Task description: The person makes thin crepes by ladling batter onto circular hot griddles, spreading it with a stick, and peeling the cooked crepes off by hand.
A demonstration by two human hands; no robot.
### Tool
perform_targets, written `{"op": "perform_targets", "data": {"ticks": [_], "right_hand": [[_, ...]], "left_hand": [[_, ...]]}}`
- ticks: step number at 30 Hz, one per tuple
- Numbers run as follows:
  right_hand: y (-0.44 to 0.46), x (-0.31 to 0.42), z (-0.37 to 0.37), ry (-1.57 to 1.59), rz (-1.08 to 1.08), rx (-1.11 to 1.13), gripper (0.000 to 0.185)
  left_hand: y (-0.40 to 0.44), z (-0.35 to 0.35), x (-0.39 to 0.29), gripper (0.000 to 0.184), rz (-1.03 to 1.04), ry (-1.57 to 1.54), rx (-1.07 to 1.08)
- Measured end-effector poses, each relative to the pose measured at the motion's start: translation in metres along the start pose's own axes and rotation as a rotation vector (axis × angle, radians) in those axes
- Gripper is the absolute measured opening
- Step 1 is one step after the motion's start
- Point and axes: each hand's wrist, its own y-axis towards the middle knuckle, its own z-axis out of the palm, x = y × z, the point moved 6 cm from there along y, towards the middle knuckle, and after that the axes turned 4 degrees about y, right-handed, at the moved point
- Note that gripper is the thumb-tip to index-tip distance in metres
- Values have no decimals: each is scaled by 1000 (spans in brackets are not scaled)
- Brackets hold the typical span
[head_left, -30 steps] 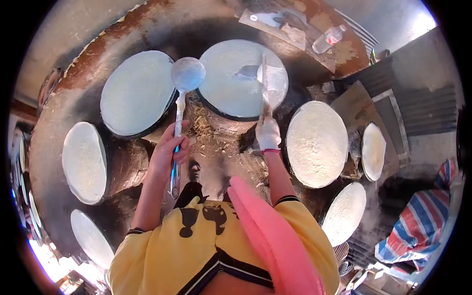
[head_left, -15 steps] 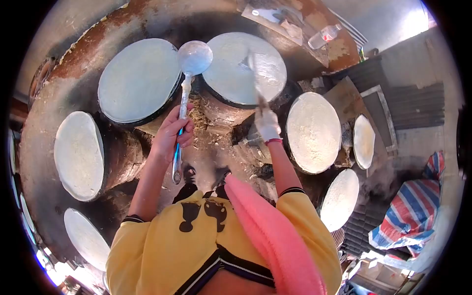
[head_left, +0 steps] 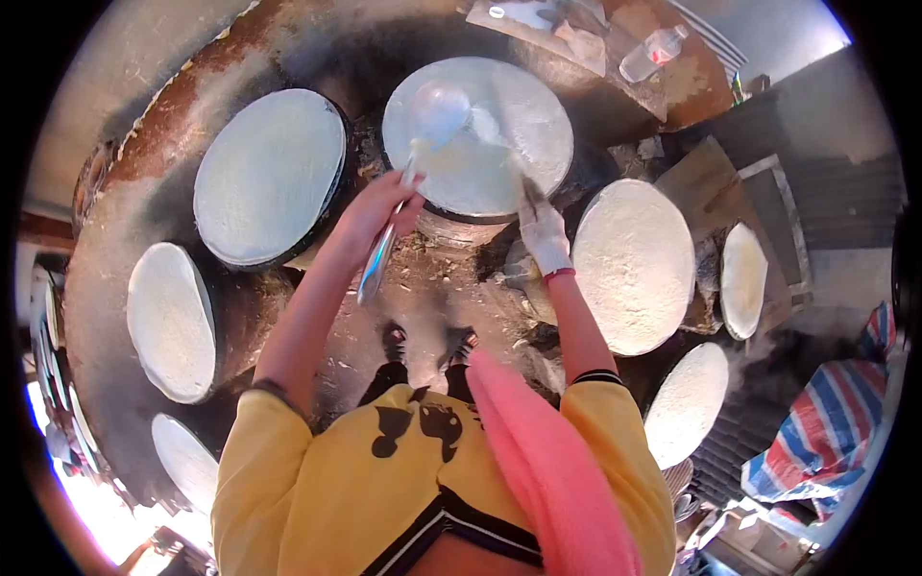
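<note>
My left hand point(head_left: 382, 209) is closed around the metal handle of a ladle point(head_left: 440, 113). The ladle's bowl is over the left part of the round griddle at the back middle, whose top carries a pale layer of batter point(head_left: 471, 182). Whether the bowl touches the batter I cannot tell. My right hand point(head_left: 543, 230), in a whitish glove, grips the handle of a flat-bladed spatula point(head_left: 524, 182). Its blade is smeared by motion above the right side of the same griddle. A whitish patch shows beside the ladle's bowl.
Round batter-covered griddles stand around me: one at back left point(head_left: 271, 178), one at left point(head_left: 173, 322), one at right point(head_left: 634, 269), and several more. A plastic bottle point(head_left: 653, 53) is on the ledge at back right. A striped sheet point(head_left: 826, 432) hangs at far right.
My left hand has moved up and right, bringing the ladle's bowl from between the two back griddles to over the middle one. My right hand has shifted slightly right. The view has shifted slightly.
</note>
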Motion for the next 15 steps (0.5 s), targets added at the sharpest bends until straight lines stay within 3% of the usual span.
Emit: {"op": "perform_targets", "data": {"ticks": [1, 2, 5, 7, 9, 12, 13, 15], "right_hand": [[3, -18, 5, 105, 91, 63, 38], [-24, 30, -1, -481, 116, 177, 40], [-79, 41, -19, -248, -55, 181, 41], [-85, -23, -9, 48, 86, 4, 41], [-90, 1, 10, -48, -78, -160, 43], [-67, 1, 71, 132, -24, 8, 44], [-65, -5, 82, 515, 139, 51, 42], [-81, -15, 70, 532, 185, -184, 40]], "left_hand": [[26, 1, -7, 26, 7, 43, -29], [46, 3, -11, 24, 9, 89, -52], [67, 1, -5, 9, 19, 133, -146], [64, -17, 16, 8, 38, 286, -157], [60, -39, 37, 10, -7, 421, -117], [36, -35, 32, 5, -35, 425, -162], [31, -36, 27, 7, -50, 503, -205], [27, -42, 29, 7, -39, 502, -191]]}}
